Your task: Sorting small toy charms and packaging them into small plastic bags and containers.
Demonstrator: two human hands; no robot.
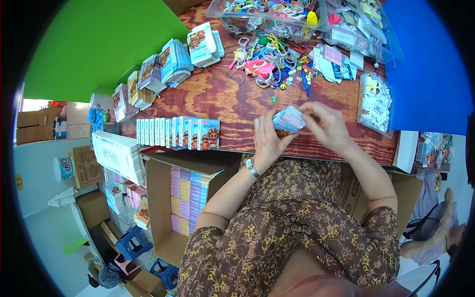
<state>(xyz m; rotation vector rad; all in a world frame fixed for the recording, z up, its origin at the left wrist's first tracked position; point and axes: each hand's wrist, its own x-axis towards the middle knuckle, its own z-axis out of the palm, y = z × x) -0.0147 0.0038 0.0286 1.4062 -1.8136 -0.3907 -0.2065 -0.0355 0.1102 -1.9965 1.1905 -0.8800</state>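
Blue-and-white, a small box [291, 119] sits clasped in my left hand [267, 137]. My right hand [327, 127] curls at its edge; whether it pinches, I cannot tell.

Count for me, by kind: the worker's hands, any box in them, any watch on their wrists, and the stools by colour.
Hands: 2, left hand and right hand
Held box: 1
Watch: 1
Blue stools: 2 visible
Pink stool: 1 visible
Total: 7
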